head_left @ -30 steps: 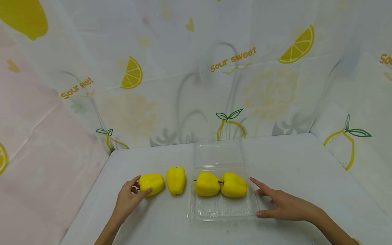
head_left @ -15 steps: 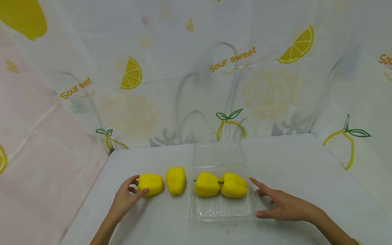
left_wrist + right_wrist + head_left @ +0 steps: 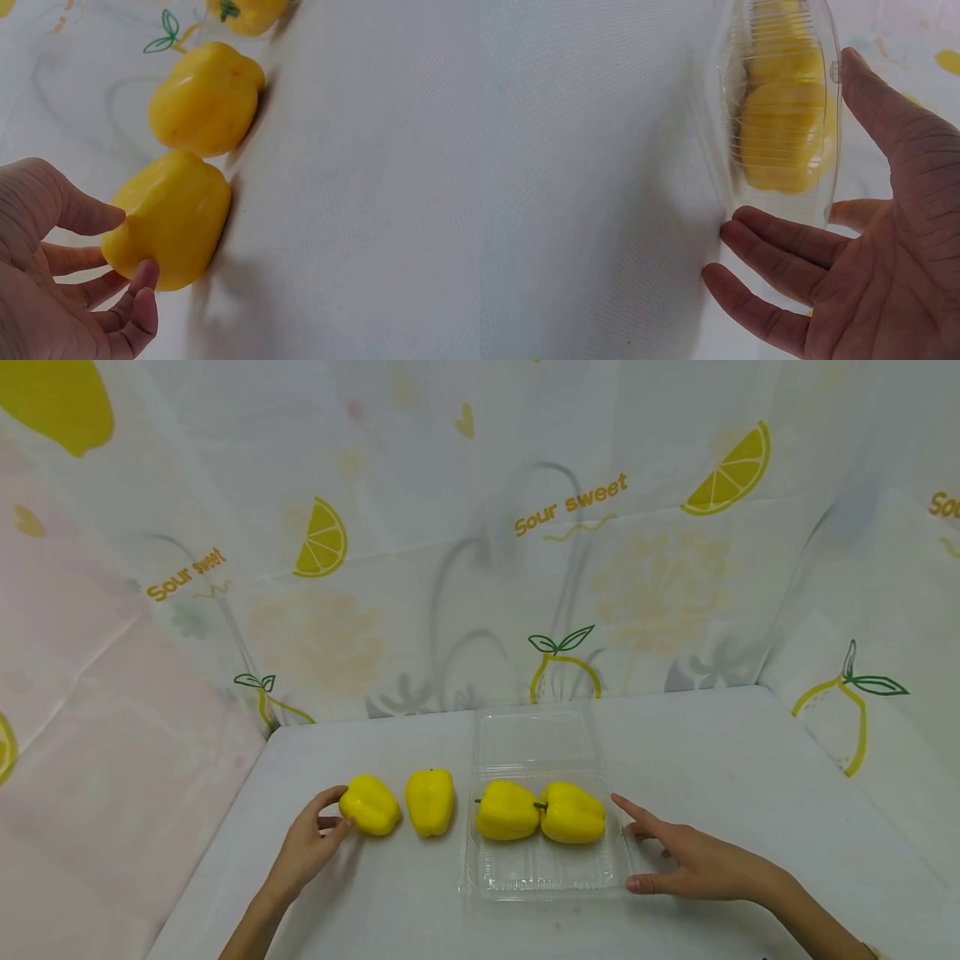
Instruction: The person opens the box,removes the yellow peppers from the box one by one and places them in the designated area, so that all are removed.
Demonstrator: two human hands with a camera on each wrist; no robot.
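Two full "Sour sweet" prints point(image 3: 572, 505); left hand point(image 3: 304, 843) apparently pinches a pepper point(image 3: 371, 806), right hand point(image 3: 693, 860) spread at container point(image 3: 550, 867).

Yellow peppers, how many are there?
4. The first pepper is held by the left hand, the second pepper lies between that pepper and the clear box, and the third pepper and fourth pepper sit side by side in the box. None seem hidden.

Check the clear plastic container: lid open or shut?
Open. In the head view, the lid is folded back behind the base, leaving two yellow peppers in it uncovered.
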